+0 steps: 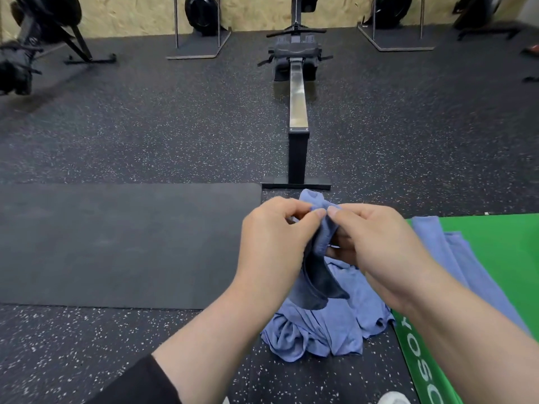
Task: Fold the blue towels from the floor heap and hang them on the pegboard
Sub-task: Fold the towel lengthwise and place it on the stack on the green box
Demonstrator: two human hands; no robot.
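A blue towel (320,243) hangs bunched between both hands above the floor. My left hand (274,243) pinches its upper edge, and my right hand (376,246) pinches the same edge right beside it, thumbs nearly touching. Below them a heap of blue towels (326,330) lies crumpled on the speckled floor. Another blue towel (449,252) lies spread partly over the green mat. No pegboard is in view.
A dark grey mat (116,243) lies flat to the left. A green mat (501,258) with white lettering lies to the right. A rowing machine (297,112) stands straight ahead, its foot just beyond the heap. More exercise machines line the far wall.
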